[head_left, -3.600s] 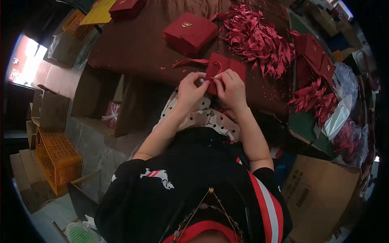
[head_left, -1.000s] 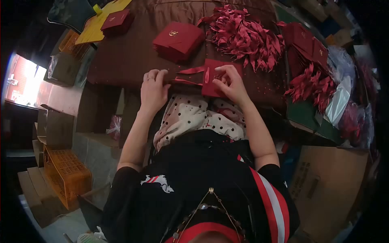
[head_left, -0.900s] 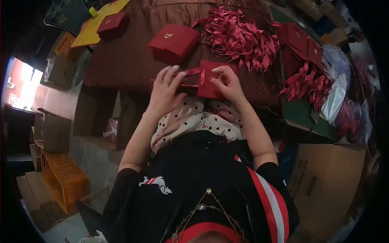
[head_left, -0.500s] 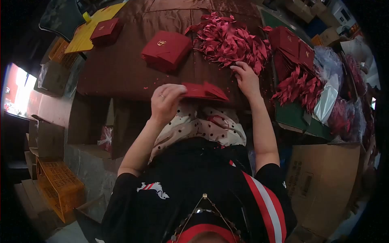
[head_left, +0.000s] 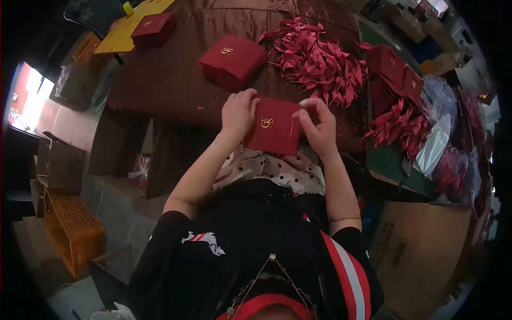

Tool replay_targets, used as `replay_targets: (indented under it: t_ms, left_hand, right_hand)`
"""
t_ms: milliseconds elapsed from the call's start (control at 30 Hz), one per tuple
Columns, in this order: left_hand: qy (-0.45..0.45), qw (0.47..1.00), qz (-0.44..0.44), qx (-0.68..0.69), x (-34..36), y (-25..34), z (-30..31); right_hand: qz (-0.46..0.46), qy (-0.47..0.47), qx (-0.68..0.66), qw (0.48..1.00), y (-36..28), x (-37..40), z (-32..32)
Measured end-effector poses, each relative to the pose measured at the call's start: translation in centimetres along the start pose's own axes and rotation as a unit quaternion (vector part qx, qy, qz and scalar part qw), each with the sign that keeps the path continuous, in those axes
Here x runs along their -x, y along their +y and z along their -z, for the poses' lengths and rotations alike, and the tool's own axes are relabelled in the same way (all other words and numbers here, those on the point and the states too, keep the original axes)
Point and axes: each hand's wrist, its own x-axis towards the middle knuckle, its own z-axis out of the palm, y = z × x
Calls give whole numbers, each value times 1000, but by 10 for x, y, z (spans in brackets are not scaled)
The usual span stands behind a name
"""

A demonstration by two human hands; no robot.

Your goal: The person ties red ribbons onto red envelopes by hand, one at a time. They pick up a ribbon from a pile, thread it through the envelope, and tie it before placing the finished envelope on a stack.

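A flat, roughly square red card [head_left: 273, 136] with a gold emblem and small lettering faces me at the table's near edge, above my lap. My left hand [head_left: 239, 113] grips its upper left edge, fingers closed behind it. At the upper right corner, my right hand [head_left: 318, 125] pinches the card between thumb and fingertips. Just beyond lies a stack of similar red cards [head_left: 233, 61], with a gold emblem on top. To its right sits a heap of loose red ribbon pieces [head_left: 320, 61].
Another red stack [head_left: 153, 26] lies at the table's far left. On the right, red cards with ribbon tails [head_left: 397, 117] rest on a green surface beside clear plastic bags [head_left: 434, 144]. Cardboard boxes [head_left: 421, 256] and an orange crate [head_left: 74, 229] stand around the brown-covered table [head_left: 160, 90].
The red card has turned from nearly edge-on to showing its emblem face. My right hand has come from beside the ribbon heap to the card's corner. The view has shifted slightly.
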Motion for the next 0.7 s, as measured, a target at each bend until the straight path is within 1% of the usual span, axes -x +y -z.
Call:
replay_targets:
  t_ms: [33,67,100,133,167,200,233,300,367,433,467,533,600,633,700]
  left_hand:
    - [46,997,-43,-37,1,4,2]
    - [96,992,-48,-63,4,11,3]
    - [147,984,-53,-90,7,15,4]
    - [155,985,-48,-61,9,15,6]
    - [155,985,-47,-63,13,15,9]
    - [134,991,-14,-30,19,15,14]
    - [113,993,19,4,25,15,18]
    - [106,994,32,4,40,14,24]
    - [69,995,73,22,49,24,34]
    - [65,994,82,22,53,27,36]
    - [54,993,96,37,55,29,37]
    - [43,992,109,53,59,32,38]
    - [-3,991,124,39,61,33,40]
    - [-6,992,122,38,60,34,42]
    - [-44,961,225,152,56,36,45]
  right_hand:
    - [-28,-16,22,999,-4,2,-8]
    - [-56,-32,44,997,-5,4,-15]
    - [48,-11,78,996,13,5,-28]
    - [55,-6,104,993,21,5,-37]
    - [61,-1,129,990,28,4,-43]
    - [15,-2,134,991,35,4,-49]
    - [15,-5,130,991,40,2,-51]
    - [32,12,195,980,47,0,-53]
    - [24,5,189,982,48,2,-54]
    - [36,7,195,980,50,3,-53]
    - [58,16,196,979,53,3,-53]
    - [56,21,187,981,54,5,-54]
    - [53,31,176,982,53,6,-55]
    - [53,29,180,982,52,6,-55]
    - [53,28,183,981,52,7,-56]
